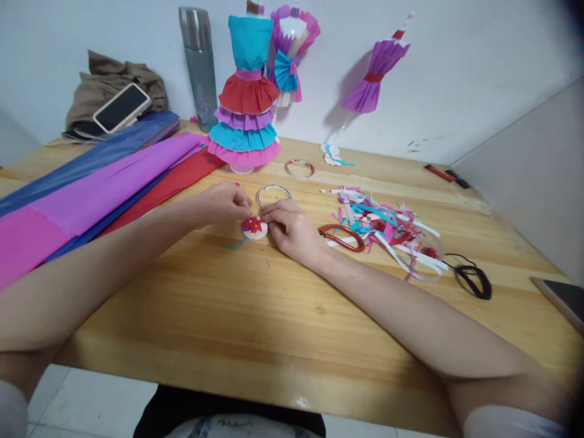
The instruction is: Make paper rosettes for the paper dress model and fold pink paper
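A small round white paper piece with pleated edges and red paper on top lies on the table between my hands. A thin blue strip sticks out from its lower left. My right hand rests on the wood and pinches the right edge of the round piece. Just above its left side, my left hand has its fingertips pressed together; whatever is between them is too small to make out. Behind my right fingers lies a silvery roll of tape.
Red-handled scissors lie beside paper scraps. Crepe paper sheets cover the left side. Behind stand a layered paper dress, two more paper dresses, and a flask. Another tape roll and a black cord lie around.
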Tool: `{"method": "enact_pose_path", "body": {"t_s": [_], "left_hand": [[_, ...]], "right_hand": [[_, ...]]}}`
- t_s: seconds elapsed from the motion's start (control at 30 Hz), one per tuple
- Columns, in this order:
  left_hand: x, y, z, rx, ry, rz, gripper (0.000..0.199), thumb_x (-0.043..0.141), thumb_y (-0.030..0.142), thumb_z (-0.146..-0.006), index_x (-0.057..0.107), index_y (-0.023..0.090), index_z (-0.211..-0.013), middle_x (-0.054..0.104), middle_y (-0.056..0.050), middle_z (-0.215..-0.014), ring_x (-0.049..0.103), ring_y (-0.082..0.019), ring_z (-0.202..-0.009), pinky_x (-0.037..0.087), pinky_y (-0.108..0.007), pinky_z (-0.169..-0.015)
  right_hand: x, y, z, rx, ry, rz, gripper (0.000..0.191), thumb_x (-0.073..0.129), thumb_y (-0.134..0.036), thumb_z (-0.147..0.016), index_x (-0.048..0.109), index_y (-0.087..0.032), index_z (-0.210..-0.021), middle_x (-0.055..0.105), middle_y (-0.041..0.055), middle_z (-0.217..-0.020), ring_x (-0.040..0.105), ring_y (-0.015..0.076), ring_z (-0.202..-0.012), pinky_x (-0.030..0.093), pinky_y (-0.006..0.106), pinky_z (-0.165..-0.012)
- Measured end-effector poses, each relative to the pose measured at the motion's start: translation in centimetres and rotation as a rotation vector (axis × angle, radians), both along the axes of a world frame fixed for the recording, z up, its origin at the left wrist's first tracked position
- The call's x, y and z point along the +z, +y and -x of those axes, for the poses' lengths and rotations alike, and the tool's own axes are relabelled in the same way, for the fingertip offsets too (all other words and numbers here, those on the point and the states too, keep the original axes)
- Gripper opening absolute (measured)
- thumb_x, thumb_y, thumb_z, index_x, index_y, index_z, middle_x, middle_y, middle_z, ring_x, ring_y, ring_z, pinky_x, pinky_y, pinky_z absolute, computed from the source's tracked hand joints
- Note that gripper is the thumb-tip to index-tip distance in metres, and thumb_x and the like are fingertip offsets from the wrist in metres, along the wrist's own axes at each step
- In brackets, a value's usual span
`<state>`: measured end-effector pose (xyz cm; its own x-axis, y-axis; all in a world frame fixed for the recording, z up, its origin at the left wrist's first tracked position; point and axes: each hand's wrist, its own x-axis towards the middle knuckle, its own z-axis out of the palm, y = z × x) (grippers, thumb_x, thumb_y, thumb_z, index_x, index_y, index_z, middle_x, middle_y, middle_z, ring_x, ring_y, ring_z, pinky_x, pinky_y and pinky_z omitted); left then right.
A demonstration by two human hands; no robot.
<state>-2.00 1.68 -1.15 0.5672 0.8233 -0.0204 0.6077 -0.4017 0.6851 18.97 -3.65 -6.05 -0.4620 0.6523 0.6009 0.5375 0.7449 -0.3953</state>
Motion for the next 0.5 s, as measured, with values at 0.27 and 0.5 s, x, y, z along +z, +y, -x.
{"method": "enact_pose_path", "body": {"t_s": [0.27,0.5], "left_hand": [[0.6,0.3,0.2,0.039,-0.066,0.228,0.019,0.072,0.036,-0.065,0.07,0.018,-0.062,0.073,-0.005,-0.087,0.067,-0.023,-0.096,0.05,-0.03,-0.078],[1.0,0.8,0.9,-0.182,-0.011,0.155,0.024,0.074,0.042,-0.07,0.072,0.019,-0.065,0.073,-0.001,-0.089,0.068,-0.018,-0.09,0.049,-0.026,-0.08]], "right_hand": [[0.0,0.0,-0.1,-0.005,-0.012,-0.012,0.026,0.049,-0.002,-0.084,0.07,-0.016,-0.086,0.074,0.0111,-0.097,0.067,0.0234,-0.092,0.057,0.039,-0.084],[0.3,-0.2,0.0,0.008,-0.017,0.012,0.03,0.046,-0.002,-0.086,0.071,-0.016,-0.097,0.072,0.0118,-0.099,0.066,0.0232,-0.096,0.056,0.039,-0.087]]}}
